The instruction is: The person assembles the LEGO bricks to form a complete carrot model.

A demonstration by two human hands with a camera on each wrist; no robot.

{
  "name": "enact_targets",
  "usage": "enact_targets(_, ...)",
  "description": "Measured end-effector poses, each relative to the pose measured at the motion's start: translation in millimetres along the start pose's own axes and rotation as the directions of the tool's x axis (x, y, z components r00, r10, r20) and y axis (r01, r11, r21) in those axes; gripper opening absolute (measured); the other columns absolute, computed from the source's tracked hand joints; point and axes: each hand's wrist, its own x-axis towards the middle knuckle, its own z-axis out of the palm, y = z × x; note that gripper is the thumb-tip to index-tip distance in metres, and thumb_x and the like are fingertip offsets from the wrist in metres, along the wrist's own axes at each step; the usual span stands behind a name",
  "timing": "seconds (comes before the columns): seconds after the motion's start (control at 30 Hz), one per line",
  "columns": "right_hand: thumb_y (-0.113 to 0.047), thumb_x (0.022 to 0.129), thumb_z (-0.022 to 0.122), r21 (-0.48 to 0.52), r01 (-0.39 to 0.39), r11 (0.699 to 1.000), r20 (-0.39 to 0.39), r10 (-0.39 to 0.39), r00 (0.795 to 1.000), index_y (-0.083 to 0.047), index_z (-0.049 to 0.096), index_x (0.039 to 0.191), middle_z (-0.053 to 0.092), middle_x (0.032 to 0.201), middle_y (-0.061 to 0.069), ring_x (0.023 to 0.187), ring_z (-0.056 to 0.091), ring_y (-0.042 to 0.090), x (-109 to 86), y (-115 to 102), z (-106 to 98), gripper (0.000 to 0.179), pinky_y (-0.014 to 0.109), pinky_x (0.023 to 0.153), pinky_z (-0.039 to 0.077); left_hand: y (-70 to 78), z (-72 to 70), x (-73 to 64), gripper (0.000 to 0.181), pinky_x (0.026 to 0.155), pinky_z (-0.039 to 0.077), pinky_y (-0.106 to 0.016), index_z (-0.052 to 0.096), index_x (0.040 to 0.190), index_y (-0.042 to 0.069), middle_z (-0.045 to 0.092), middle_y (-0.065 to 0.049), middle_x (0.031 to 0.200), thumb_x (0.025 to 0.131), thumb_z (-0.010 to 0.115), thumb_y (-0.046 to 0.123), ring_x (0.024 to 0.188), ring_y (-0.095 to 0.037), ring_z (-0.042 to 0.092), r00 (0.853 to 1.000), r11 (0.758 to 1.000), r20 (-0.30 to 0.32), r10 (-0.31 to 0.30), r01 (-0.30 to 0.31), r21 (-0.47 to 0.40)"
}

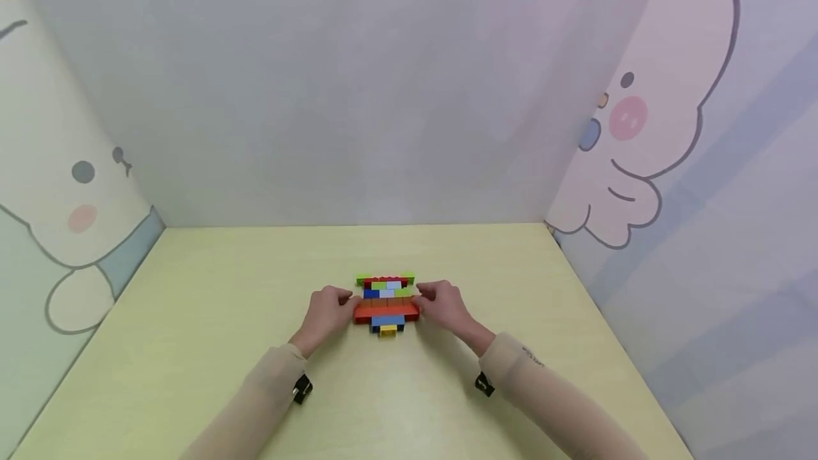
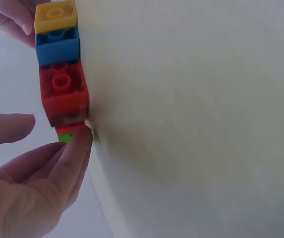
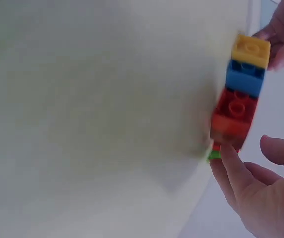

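A build of toy bricks [image 1: 386, 312] lies on its side between the two hands, with its yellow brick [image 2: 56, 16] nearest the person. Blue, red, brown, white and green bricks follow behind it in layers. At the build's left end, fingertips of my left hand [image 1: 327, 314] touch the brown and red layers. The left thumb [image 2: 15, 126] stands apart from the bricks. My right hand [image 1: 445, 306] is at the opposite end, its fingertips against the red brick [image 3: 231, 121]. A gap shows between the right thumb [image 3: 278, 150] and the build.
The build is on a pale yellow table [image 1: 217, 304]. A grey-white wall panel [image 1: 358, 91] rises at the far edge, and side panels with cartoon animals stand left and right. Black wrist-worn devices [image 1: 302, 389] show below both sleeves.
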Motion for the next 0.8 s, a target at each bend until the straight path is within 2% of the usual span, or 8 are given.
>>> enact_targets(0.13, -0.022, 0.091, 0.067, -0.032, 0.024, 0.999, -0.032, -0.025, 0.999, -0.003, 0.061, 0.127, 0.062, 0.122, 0.011, 0.105, 0.06, 0.026, 5.8, 0.7, -17.3, 0.041, 0.04, 0.084, 0.05, 1.8, -11.8, 6.0, 0.03, 0.069, 0.05, -0.039, 0.071, 0.106, -0.003, 0.069, -0.012, 0.088, 0.092, 0.064, 0.023, 0.071, -0.02, 0.059, 1.0, 1.0, -0.029, 0.008, -0.007, 0.022)
enact_targets(0.3, -0.027, 0.093, 0.064, -0.143, 0.075, 0.987, -0.003, -0.076, 0.997, -0.003, 0.055, 0.133, 0.056, 0.129, 0.015, 0.114, 0.056, 0.032, 24.2, 2.9, -37.0, 0.048, 0.044, 0.089, 0.047, 4.5, -25.6, 17.2, 0.033, 0.078, 0.051, -0.043, 0.067, 0.112, -0.004, 0.067, -0.017, 0.105, 0.092, 0.063, 0.022, 0.088, -0.028, 0.063, 0.998, 0.996, -0.042, 0.054, -0.051, 0.079)
enact_targets(0.33, -0.028, 0.094, 0.063, -0.167, 0.087, 0.982, 0.001, -0.088, 0.996, -0.003, 0.054, 0.134, 0.057, 0.128, 0.016, 0.113, 0.056, 0.033, 28.8, 2.9, -40.1, 0.048, 0.044, 0.089, 0.046, 5.0, -27.7, 20.1, 0.034, 0.08, 0.05, -0.044, 0.067, 0.113, -0.005, 0.066, -0.018, 0.107, 0.093, 0.063, 0.022, 0.089, -0.029, 0.064, 0.997, 0.994, -0.047, 0.066, -0.061, 0.092)
enact_targets(0.43, -0.032, 0.098, 0.055, -0.253, 0.126, 0.959, 0.023, -0.124, 0.992, -0.001, 0.05, 0.137, 0.065, 0.106, 0.022, 0.097, 0.06, 0.037, 42.7, 2.7, -48.8, 0.05, 0.044, 0.091, 0.044, 6.2, -32.1, 30.9, 0.038, 0.084, 0.048, -0.048, 0.063, 0.118, -0.007, 0.063, -0.022, 0.114, 0.094, 0.06, 0.022, 0.089, -0.032, 0.064, 0.992, 0.989, -0.067, 0.104, -0.096, 0.117)
enact_targets(0.5, -0.033, 0.099, 0.051, -0.299, 0.152, 0.942, 0.024, -0.151, 0.988, 0.001, 0.049, 0.136, 0.064, 0.106, 0.022, 0.099, 0.059, 0.038, 51.2, 1.9, -54.2, 0.05, 0.044, 0.095, 0.041, 7.8, -33.8, 38.5, 0.038, 0.087, 0.046, -0.049, 0.061, 0.12, -0.008, 0.061, -0.024, 0.116, 0.095, 0.059, 0.021, 0.09, -0.034, 0.064, 0.991, 0.986, -0.076, 0.115, -0.105, 0.127)
enact_targets(0.57, -0.033, 0.101, 0.046, -0.337, 0.167, 0.927, 0.033, -0.165, 0.986, 0.003, 0.047, 0.137, 0.062, 0.111, 0.023, 0.106, 0.057, 0.037, 58.3, 1.6, -59.4, 0.051, 0.044, 0.099, 0.037, 9.4, -34.5, 45.6, 0.04, 0.09, 0.044, -0.05, 0.06, 0.121, -0.009, 0.06, -0.024, 0.118, 0.095, 0.057, 0.021, 0.097, -0.036, 0.062, 0.99, 0.983, -0.076, 0.12, -0.108, 0.147)
enact_targets(0.63, -0.033, 0.102, 0.044, -0.372, 0.162, 0.914, 0.032, -0.162, 0.986, 0.005, 0.045, 0.137, 0.053, 0.13, 0.02, 0.123, 0.047, 0.034, 64.3, 0.7, -64.1, 0.052, 0.045, 0.103, 0.032, 10.8, -34.6, 51.6, 0.041, 0.092, 0.043, -0.05, 0.06, 0.121, -0.009, 0.06, -0.024, 0.119, 0.095, 0.056, 0.022, 0.105, -0.038, 0.058, 0.99, 0.98, -0.075, 0.119, -0.105, 0.17)
enact_targets(0.8, -0.041, 0.103, 0.034, -0.463, 0.091, 0.882, 0.062, -0.07, 0.996, 0.003, 0.036, 0.144, 0.038, 0.145, 0.019, 0.134, 0.032, 0.033, 73.7, -2.4, -72.9, 0.06, 0.046, 0.107, 0.025, 12.0, -34.8, 62.3, 0.044, 0.091, 0.043, -0.051, 0.059, 0.121, -0.011, 0.059, -0.028, 0.116, 0.096, 0.054, 0.025, 0.107, -0.042, 0.055, 0.983, 0.957, -0.118, 0.138, -0.102, 0.27)
